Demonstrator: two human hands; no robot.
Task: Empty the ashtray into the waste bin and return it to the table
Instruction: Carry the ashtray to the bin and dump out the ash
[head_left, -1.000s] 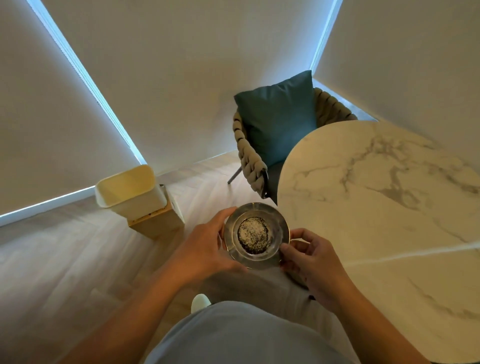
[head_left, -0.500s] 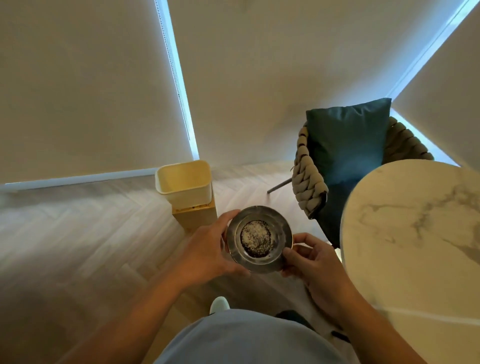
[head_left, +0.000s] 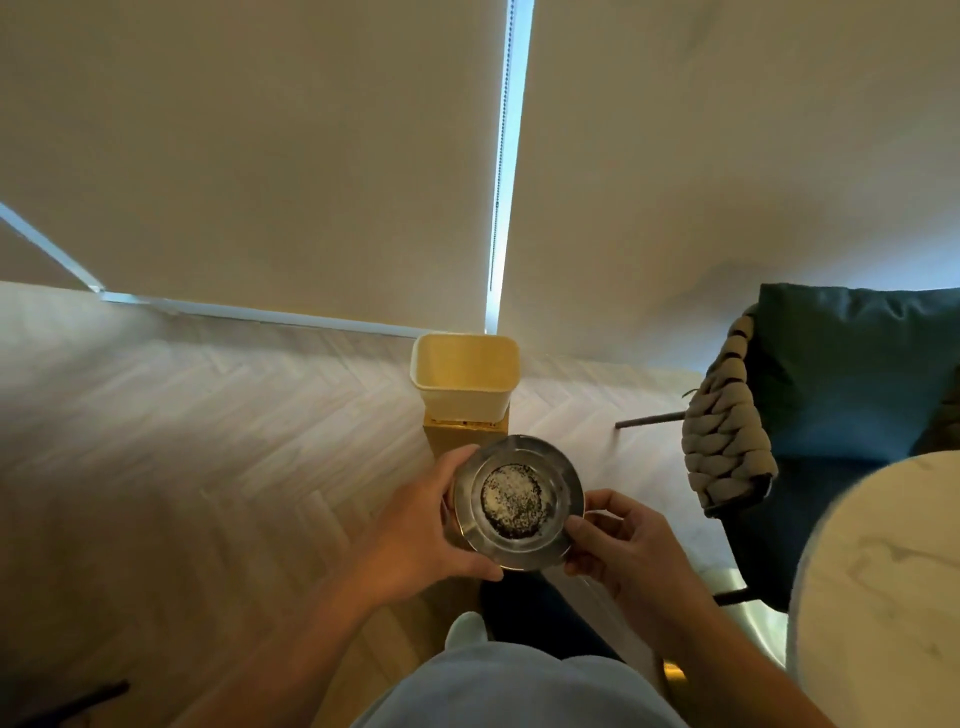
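Observation:
A round metal ashtray (head_left: 550, 506) with grey and black ash in its middle is held level in front of my body, over the floor. My left hand (head_left: 415, 525) grips its left rim, thumb on top. My right hand (head_left: 621, 545) pinches its lower right rim. The cream waste bin (head_left: 464, 376) stands on the floor straight ahead, just beyond the ashtray, its open top facing me; its wooden base is partly hidden behind the ashtray. The marble table (head_left: 883, 587) shows only as a curved edge at the lower right.
A woven chair (head_left: 727, 441) with a dark teal cushion (head_left: 857, 374) stands to the right, between bin and table. Pale roller blinds cover the windows behind the bin. Herringbone wood floor (head_left: 208, 441) spreads to the left. A dark object lies at the bottom left corner.
The view has swung left: the table slid to the right edge and the bin moved from upper left to straight ahead. Both hands kept hold of the ashtray.

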